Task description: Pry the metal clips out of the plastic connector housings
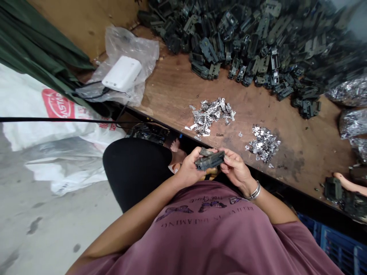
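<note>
Between my hands, just off the table's near edge, is a dark grey plastic housing (pixel 210 160) with a long slotted shape. My left hand (pixel 189 168) wraps round its left end. The fingers of my right hand (pixel 235 168) close on its right end, and a metal bangle circles that wrist. Any small part under the fingertips is hidden. Beyond my hands lies a loose pile of shiny metal clips (pixel 210 114). A second pile of small metal pieces (pixel 263 143) sits farther right on the wooden table (pixel 169 84).
A big heap of dark plastic housings (pixel 246 42) covers the table's far side. At the left, a white power bank (pixel 122 73) with a black cable rests on clear plastic. Bags of shiny parts (pixel 352 122) stand at the right, where another person's arm (pixel 349 184) reaches in.
</note>
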Motion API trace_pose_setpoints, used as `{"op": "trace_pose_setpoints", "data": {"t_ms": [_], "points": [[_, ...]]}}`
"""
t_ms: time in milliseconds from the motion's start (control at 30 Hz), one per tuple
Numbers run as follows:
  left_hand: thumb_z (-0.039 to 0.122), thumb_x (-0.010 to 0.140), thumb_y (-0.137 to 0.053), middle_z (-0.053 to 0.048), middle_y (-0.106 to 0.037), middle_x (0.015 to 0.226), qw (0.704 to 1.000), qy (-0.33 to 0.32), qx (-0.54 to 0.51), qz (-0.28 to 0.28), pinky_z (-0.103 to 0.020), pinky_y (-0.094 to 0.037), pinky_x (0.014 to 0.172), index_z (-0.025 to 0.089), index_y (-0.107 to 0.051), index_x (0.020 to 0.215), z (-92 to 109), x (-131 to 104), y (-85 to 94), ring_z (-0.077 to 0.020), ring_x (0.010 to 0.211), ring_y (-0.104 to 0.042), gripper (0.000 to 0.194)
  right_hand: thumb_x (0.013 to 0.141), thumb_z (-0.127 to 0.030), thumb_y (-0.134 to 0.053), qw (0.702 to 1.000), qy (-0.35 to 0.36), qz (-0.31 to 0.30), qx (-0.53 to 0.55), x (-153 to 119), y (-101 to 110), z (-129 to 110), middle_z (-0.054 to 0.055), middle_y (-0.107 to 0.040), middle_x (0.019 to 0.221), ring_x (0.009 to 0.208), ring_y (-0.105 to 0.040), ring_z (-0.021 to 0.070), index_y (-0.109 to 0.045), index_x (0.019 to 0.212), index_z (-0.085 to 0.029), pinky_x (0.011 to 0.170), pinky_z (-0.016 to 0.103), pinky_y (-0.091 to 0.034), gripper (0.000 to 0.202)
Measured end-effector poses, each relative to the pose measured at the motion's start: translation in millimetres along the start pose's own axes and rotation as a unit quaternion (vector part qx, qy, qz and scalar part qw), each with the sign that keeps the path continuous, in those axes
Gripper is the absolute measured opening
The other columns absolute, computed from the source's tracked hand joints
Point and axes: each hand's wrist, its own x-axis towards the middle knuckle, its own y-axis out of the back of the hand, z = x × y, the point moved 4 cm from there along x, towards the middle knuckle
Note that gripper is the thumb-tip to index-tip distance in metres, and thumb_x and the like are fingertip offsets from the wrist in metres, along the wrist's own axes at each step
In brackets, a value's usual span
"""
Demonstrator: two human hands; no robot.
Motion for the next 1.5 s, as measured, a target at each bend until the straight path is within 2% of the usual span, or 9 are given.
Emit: {"op": "trace_pose_setpoints", "data": {"t_ms": [133,267,533,633,733,933,1167,1367,1500], "points": [[0.036,0.066,-0.082,-0.013,-0.066,0.119,0.984,0.107,-0.102,-0.097,-0.038,-0.052,0.089,0.017,-0.055,0.115,8.2,-3.7,-2.7,-0.0241,0.102,-0.066,0.059,0.074,-0.04,-0.077,0.989,0.062,-0.028,-0.129,-5.3,1.0,-5.6,-0.006,-0.054,0.068,0.046,-0.039,0.0043,-0.06,0.11,-0.022,0.041,0.017,-0.031,0.043],[0.039,0.073,-0.076,-0.008,-0.069,0.096,0.975,0.177,-0.128,-0.042,-0.03,-0.053,0.074,0.015,-0.058,0.109,6.5,-2.3,-4.1,-0.0163,0.08,-0.067,0.047,0.09,-0.039,-0.06,0.904,0.144,-0.103,-0.39,-2.7,-5.6,-18.7,0.0,-0.062,0.081,0.06,-0.055,0.0098,-0.057,0.119,-0.022,0.056,0.023,-0.047,0.033],[0.034,0.065,-0.075,-0.004,-0.066,0.086,0.956,0.19,-0.213,0.064,-0.023,-0.05,0.049,0.016,-0.058,0.103,8.5,0.7,-0.5,-0.0134,0.063,-0.063,0.045,0.092,-0.012,-0.047,0.435,0.3,-0.014,-0.849,48.7,-11.0,-70.8,0.013,-0.063,0.095,0.088,-0.058,0.0233,-0.064,0.099,-0.013,0.075,0.033,-0.047,0.018],[0.034,0.067,-0.072,-0.003,-0.066,0.08,0.955,0.194,-0.205,0.097,-0.022,-0.048,0.043,0.017,-0.057,0.092,5.9,-0.5,5.2,-0.0135,0.058,-0.062,0.033,0.088,-0.005,-0.044,0.344,0.271,-0.052,-0.897,51.0,-7.3,-65.4,0.013,-0.062,0.091,0.088,-0.056,0.0243,-0.065,0.09,-0.013,0.073,0.033,-0.045,0.022],[0.036,0.069,-0.069,-0.003,-0.066,0.079,0.948,0.199,-0.205,0.138,-0.022,-0.046,0.039,0.018,-0.055,0.086,1.7,-2.0,11.3,-0.0136,0.055,-0.061,0.029,0.09,-0.006,-0.043,0.363,0.274,-0.066,-0.888,39.8,-0.5,-63.1,0.013,-0.063,0.096,0.09,-0.056,0.024,-0.066,0.101,-0.013,0.077,0.033,-0.045,0.026],[0.034,0.066,-0.071,0.0,-0.066,0.08,0.954,0.184,-0.184,0.145,-0.021,-0.046,0.047,0.019,-0.057,0.091,3.7,3.3,4.0,-0.0127,0.06,-0.06,0.033,0.093,-0.024,-0.05,0.533,0.217,0.017,-0.818,34.0,1.4,-67.3,0.01,-0.068,0.098,0.088,-0.061,0.02,-0.067,0.105,-0.014,0.082,0.03,-0.046,0.023],[0.02,0.066,-0.065,-0.001,-0.066,0.092,0.975,0.137,-0.133,0.112,-0.026,-0.047,0.076,0.017,-0.06,0.097,2.1,4.7,-6.8,-0.0157,0.087,-0.061,0.031,0.091,-0.023,-0.047,0.501,0.234,0.042,-0.832,44.2,-13.3,-54.1,0.011,-0.067,0.084,0.075,-0.061,0.0202,-0.064,0.084,-0.015,0.069,0.03,-0.043,0.02],[0.022,0.067,-0.067,0.001,-0.061,0.088,0.981,0.132,-0.103,0.101,-0.027,-0.046,0.074,0.018,-0.056,0.101,0.0,2.7,-4.9,-0.0141,0.081,-0.056,0.035,0.084,-0.019,-0.055,0.693,0.356,-0.021,-0.627,18.0,-20.3,-49.3,0.0,-0.062,0.07,0.062,-0.056,0.0132,-0.059,0.078,-0.02,0.061,0.026,-0.046,0.006],[0.02,0.066,-0.064,0.0,-0.059,0.09,0.988,0.103,-0.059,0.095,-0.027,-0.044,0.076,0.017,-0.054,0.1,3.7,4.9,-7.4,-0.0144,0.082,-0.054,0.036,0.087,-0.021,-0.058,0.709,0.397,-0.046,-0.582,2.8,-29.9,-39.3,0.002,-0.066,0.079,0.067,-0.06,0.0137,-0.061,0.093,-0.021,0.063,0.027,-0.05,0.007]]}}
